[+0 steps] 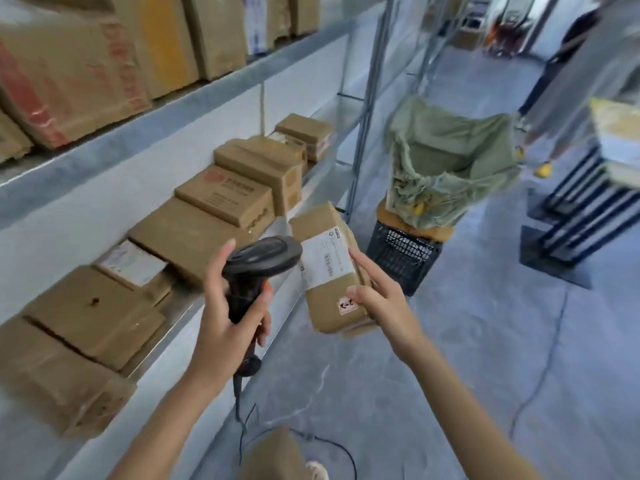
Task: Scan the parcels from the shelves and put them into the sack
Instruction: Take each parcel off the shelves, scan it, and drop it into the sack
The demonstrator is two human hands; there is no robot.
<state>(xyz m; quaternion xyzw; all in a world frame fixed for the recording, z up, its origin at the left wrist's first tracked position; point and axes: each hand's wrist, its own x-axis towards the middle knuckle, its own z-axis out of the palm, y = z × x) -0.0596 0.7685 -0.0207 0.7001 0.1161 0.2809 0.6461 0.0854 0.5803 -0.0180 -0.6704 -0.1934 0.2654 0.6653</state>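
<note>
My left hand (228, 320) grips a black barcode scanner (259, 261) by its handle, its head pointed at a brown parcel (329, 271). My right hand (377, 296) holds that parcel from its right side, thumb on top, with the white label facing up. A green sack (450, 168) stands open ahead to the right, hung over an orange frame on a black crate (401, 258). Several more brown parcels (225, 199) lie in a row on the lower shelf to my left.
Large cartons (86, 64) fill the upper shelf. The metal shelf upright (363, 116) stands between the parcels and the sack. A person (571, 74) stands at the far right beside a dark rack (581, 216). The scanner's cable (311, 441) trails across the grey floor.
</note>
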